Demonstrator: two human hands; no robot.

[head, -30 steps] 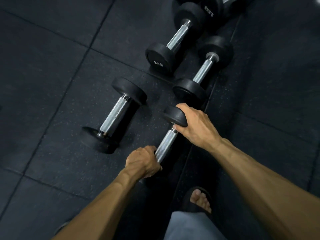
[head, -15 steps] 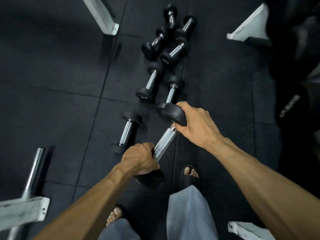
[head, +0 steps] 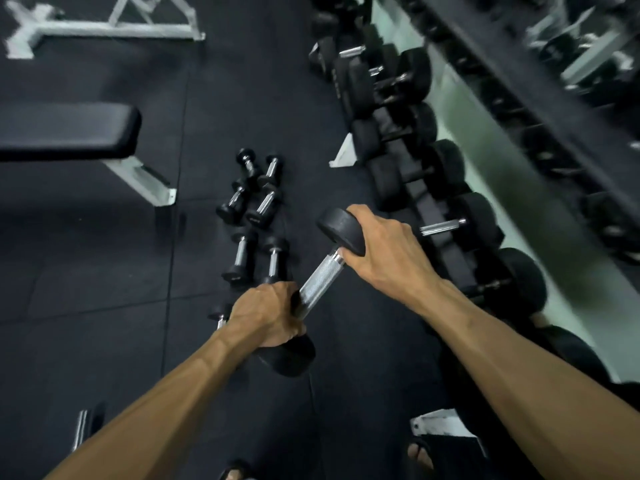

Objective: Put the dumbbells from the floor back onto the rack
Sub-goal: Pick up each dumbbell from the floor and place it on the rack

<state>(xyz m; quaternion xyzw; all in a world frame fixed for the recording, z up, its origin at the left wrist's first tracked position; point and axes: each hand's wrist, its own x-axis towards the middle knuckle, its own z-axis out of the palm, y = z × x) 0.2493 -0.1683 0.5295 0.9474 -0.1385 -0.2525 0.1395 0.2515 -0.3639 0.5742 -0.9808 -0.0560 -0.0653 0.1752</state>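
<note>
Left hand [head: 268,315] clenched round the knurled chrome handle, right hand [head: 382,249] cupping the upper black head: the dumbbell [head: 317,289] is tilted, clear of the floor [head: 104,306], beside the rack [head: 443,216]. Loosen either grip and it drops toward sandalled toes.

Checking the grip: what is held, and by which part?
A black dumbbell with knurled steel handle: left hand grips the handle's lower end, right hand its upper head.
</note>
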